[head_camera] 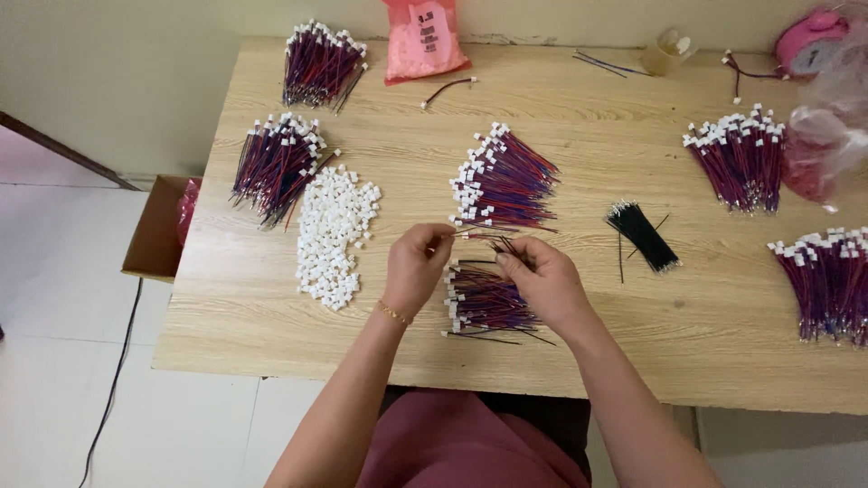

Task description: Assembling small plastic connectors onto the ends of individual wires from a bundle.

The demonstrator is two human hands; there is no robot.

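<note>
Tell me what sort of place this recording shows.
Probably a small hand-assembly workbench for wire harnesses: a wooden table bearing bundles of red-and-blue wires, a heap of white plastic connectors, and both hands working loose wires.

Left hand and right hand pinch, fingertips facing, forearms converging.

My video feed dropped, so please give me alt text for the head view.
Both hands meet over a wooden table: the left hand and right hand pinch thin wires above a wire bundle. A pile of white connectors lies to the left, and more red-and-blue bundles surround them.
</note>
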